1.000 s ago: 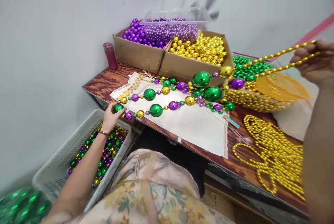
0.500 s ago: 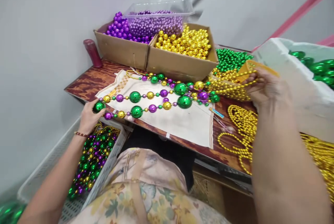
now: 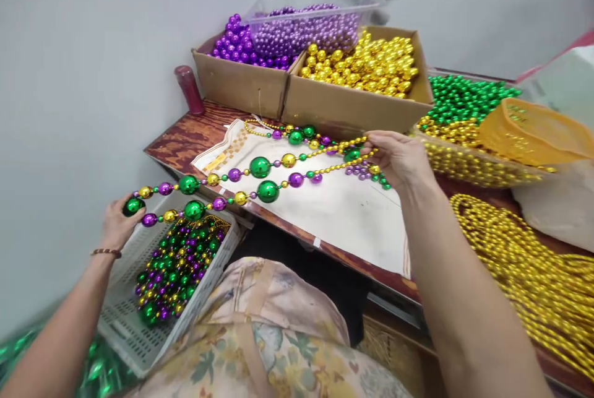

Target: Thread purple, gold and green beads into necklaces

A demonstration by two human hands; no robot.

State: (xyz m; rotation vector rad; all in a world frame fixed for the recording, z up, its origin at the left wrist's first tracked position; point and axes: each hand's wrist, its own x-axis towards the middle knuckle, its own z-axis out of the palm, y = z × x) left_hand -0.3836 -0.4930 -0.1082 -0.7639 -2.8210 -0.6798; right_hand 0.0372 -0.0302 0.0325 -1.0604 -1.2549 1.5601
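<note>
A beaded necklace (image 3: 268,191) of green, purple and gold balls stretches in two strands between my hands. My left hand (image 3: 119,224) pinches a large green ball at its left end, above the rim of a white plastic basket (image 3: 160,342). At the other end, my right hand (image 3: 394,155) grips the necklace's small gold beads, fingers pressed together over the cloth. Behind the strands, another beaded strand (image 3: 296,137) rests on the white cloth (image 3: 343,231). Small loose purple and green beads (image 3: 359,170) lie near my right hand, partly hidden by it.
Cardboard boxes hold purple balls (image 3: 232,45) and gold balls (image 3: 366,67), with a clear plastic tub (image 3: 315,17) on top. A dark red bottle (image 3: 189,90) stands at the left. Rightward are green beads (image 3: 468,98), an orange basket (image 3: 533,132) and gold bead strands (image 3: 520,268).
My left hand has moved left and down with the green ball, drawing the necklace over the basket. My right hand has come left with the gold beads. The view has shifted too.
</note>
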